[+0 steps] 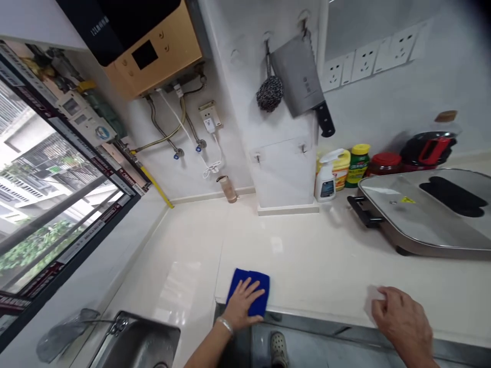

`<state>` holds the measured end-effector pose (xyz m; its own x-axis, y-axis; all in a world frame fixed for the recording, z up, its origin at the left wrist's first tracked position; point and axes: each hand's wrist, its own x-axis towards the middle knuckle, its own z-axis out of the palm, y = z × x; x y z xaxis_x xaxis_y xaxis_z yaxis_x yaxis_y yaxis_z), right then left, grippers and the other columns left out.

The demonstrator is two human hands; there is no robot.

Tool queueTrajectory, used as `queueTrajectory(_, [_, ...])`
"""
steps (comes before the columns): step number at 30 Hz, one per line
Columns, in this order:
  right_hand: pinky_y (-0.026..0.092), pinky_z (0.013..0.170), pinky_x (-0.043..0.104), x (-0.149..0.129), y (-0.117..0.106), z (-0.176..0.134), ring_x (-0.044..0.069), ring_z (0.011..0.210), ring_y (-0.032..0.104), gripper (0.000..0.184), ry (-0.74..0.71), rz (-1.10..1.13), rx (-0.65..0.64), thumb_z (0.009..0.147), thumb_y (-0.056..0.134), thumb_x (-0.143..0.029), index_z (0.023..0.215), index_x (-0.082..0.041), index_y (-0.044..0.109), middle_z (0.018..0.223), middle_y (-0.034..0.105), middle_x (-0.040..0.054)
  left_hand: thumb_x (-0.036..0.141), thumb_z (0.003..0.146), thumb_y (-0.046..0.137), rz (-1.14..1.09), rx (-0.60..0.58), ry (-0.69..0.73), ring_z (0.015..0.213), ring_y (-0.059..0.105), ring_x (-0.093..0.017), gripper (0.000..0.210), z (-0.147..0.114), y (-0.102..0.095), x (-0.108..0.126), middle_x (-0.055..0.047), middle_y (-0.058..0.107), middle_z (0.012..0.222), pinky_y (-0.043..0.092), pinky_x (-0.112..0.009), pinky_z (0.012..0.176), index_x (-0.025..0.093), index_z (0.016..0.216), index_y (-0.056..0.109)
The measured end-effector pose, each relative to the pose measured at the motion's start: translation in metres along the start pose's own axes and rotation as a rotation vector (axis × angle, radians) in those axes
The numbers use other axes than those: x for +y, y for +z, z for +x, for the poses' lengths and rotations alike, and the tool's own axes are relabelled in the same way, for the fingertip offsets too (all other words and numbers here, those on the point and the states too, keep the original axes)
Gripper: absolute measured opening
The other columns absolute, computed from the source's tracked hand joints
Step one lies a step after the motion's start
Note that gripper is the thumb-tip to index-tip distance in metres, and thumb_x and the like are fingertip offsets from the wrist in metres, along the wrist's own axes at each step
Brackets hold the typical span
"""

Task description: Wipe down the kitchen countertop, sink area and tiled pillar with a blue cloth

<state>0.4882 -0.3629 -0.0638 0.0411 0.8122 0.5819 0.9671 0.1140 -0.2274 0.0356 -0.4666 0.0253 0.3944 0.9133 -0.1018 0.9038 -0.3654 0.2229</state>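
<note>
View looked down on a pale kitchen counter (307,255). The left hand (241,304) pressed flat on a folded blue cloth (251,286) at the counter's front edge, fingers spread apart on top, not clamped; cloth lay under the fingers & palm. The right hand (402,322) rested on the counter edge, well apart, fingers loosely curled, holding nothing. Wiping seemed underway: counter looked glossy & clean nr the cloth; can't tell how much was left.
</note>
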Motion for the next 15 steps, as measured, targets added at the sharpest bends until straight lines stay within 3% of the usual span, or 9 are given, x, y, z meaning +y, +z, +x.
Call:
queueTrajectory(4, [0.045, 0.081, 0.041, -0.003, -0.005, -0.001, 0.031, 0.092, 0.061, 0.025, -0.002, 0.02, -0.022, 0.084, 0.044, -0.022, 0.104, -0.015, 0.058, 0.101, 0.065, 0.0141, 0.054, 0.09, 0.055, 0.032, 0.078, -0.179, 0.151, 0.02, -0.034, 0.076, -0.063, -0.012, -0.052, -0.01, 0.03, 0.162, 0.027, -0.066, 0.118, 0.032, 0.155, 0.022])
queueTrajectory(7, [0.046, 0.079, 0.042, -0.006, -0.008, 0.0, 0.031, 0.089, 0.062, 0.026, 0.011, 0.054, -0.039, 0.084, 0.042, -0.022, 0.103, -0.015, 0.058, 0.099, 0.065, 0.014, 0.048, 0.095, 0.045, 0.067, 0.176, -0.338, 0.152, 0.021, -0.03, 0.065, -0.088, -0.014, -0.084, -0.007, 0.031, 0.162, 0.028, -0.061, 0.12, 0.032, 0.154, 0.023])
queueTrajectory(10, [0.047, 0.074, 0.042, -0.013, -0.009, 0.002, 0.031, 0.084, 0.062, 0.027, 0.098, 0.062, -0.072, 0.083, 0.042, -0.024, 0.102, -0.017, 0.059, 0.098, 0.064, 0.0137, 0.045, 0.098, 0.039, 0.086, 0.273, -0.496, 0.151, 0.024, -0.027, 0.056, -0.089, -0.011, -0.114, -0.002, 0.036, 0.16, 0.028, -0.057, 0.121, 0.033, 0.152, 0.03])
queueTrajectory(15, [0.046, 0.063, 0.046, -0.029, -0.007, 0.004, 0.031, 0.068, 0.057, 0.028, 0.296, -0.003, -0.136, 0.079, 0.044, -0.029, 0.099, -0.019, 0.06, 0.095, 0.062, 0.0166, 0.049, 0.097, 0.037, 0.094, 0.396, -0.642, 0.149, 0.028, -0.03, 0.059, -0.065, -0.009, -0.155, -0.006, 0.038, 0.159, 0.03, -0.058, 0.12, 0.027, 0.152, 0.034])
